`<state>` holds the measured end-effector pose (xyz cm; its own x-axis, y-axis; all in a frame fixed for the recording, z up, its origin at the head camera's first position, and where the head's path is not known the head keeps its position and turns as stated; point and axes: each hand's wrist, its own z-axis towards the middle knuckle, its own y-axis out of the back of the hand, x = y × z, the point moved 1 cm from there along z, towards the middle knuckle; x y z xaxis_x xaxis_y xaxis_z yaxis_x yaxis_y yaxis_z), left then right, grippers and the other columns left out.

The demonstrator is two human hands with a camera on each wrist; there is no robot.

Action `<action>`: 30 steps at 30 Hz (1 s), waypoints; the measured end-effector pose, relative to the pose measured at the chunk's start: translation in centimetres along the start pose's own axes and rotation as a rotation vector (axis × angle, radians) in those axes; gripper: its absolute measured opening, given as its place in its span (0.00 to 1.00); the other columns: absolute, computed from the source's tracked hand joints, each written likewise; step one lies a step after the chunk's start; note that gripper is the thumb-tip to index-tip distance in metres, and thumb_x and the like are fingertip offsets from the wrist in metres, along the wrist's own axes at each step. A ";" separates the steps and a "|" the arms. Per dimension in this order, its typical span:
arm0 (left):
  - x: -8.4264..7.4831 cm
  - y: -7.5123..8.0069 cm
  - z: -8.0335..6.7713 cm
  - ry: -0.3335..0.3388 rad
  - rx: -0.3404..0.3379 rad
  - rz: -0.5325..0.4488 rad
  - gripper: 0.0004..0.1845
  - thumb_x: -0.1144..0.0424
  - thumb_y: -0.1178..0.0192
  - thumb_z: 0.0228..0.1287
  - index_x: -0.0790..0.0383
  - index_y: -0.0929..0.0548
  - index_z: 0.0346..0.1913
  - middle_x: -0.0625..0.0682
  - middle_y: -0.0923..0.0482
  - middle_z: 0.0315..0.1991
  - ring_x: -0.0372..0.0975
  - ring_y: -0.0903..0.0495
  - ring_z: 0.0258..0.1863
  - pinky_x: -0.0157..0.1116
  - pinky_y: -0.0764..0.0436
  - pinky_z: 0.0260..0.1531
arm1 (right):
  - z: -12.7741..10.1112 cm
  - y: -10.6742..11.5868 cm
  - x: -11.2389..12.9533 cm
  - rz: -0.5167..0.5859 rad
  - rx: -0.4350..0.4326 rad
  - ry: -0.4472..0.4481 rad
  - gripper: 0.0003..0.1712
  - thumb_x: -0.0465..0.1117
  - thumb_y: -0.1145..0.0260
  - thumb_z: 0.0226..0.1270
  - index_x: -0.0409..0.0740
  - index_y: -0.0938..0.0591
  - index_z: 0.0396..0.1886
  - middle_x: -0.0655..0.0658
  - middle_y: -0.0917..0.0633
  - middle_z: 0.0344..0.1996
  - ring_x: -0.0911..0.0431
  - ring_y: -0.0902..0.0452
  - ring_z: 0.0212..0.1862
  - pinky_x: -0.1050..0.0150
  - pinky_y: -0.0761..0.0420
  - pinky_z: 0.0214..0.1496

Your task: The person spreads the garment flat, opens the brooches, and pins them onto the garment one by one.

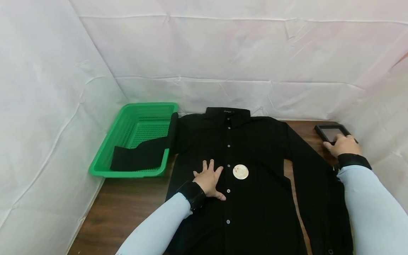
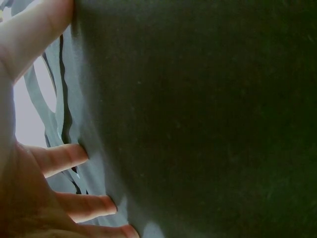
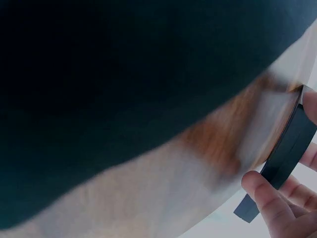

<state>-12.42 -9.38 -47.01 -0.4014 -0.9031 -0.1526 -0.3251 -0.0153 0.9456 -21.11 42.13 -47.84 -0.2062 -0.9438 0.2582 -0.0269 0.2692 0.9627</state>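
A black button-up shirt [image 1: 255,209] lies spread out, collar at the far side. My left hand [image 1: 208,179] rests on its front with fingers spread; in the left wrist view the fingertips [image 2: 79,153] touch the dark cloth. A round, pale patterned disc [image 1: 240,171] lies on the shirt just right of the button row. At the far right my right hand [image 1: 345,146] grips a flat black rectangular frame [image 1: 329,131] with a greyish middle. The right wrist view shows the thumb and fingers around the edge of this frame [image 3: 285,153].
A green plastic basket [image 1: 97,164] stands on the left, the shirt's folded left sleeve [image 1: 140,156] lying in it and over its rim. The shirt's right sleeve [image 1: 313,177] stretches beneath my right forearm. White cloth walls [image 1: 223,53] surround the brown wooden tabletop [image 1: 118,205].
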 end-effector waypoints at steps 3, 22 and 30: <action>0.2 -0.2 0.0 0.001 -0.004 0.004 0.61 0.30 0.28 0.32 0.51 0.40 0.72 0.67 0.54 0.74 0.67 0.53 0.70 0.71 0.34 0.47 | 0.4 0.0 0.4 -0.019 0.012 0.009 0.37 0.60 0.46 0.70 0.24 0.30 0.48 0.17 0.33 0.45 0.24 0.36 0.48 0.33 0.31 0.44; 0.1 -0.3 0.0 0.015 0.017 -0.006 0.61 0.30 0.27 0.33 0.50 0.41 0.73 0.66 0.56 0.74 0.65 0.55 0.71 0.70 0.35 0.50 | 1.8 -0.2 1.4 -0.050 0.048 0.009 0.34 0.55 0.36 0.65 0.21 0.22 0.36 0.19 0.23 0.36 0.27 0.26 0.38 0.37 0.24 0.33; 0.1 -0.3 0.1 0.018 0.020 0.001 0.62 0.30 0.28 0.33 0.50 0.42 0.73 0.66 0.56 0.74 0.65 0.55 0.71 0.70 0.35 0.50 | 1.7 -0.3 1.6 -0.043 0.065 -0.022 0.40 0.58 0.41 0.69 0.17 0.29 0.48 0.13 0.33 0.45 0.23 0.31 0.44 0.34 0.27 0.41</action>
<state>-12.43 -9.40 -47.32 -0.3865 -0.9106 -0.1462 -0.3416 -0.0059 0.9398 -23.10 40.90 -47.86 -0.2249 -0.9506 0.2140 -0.1000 0.2409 0.9654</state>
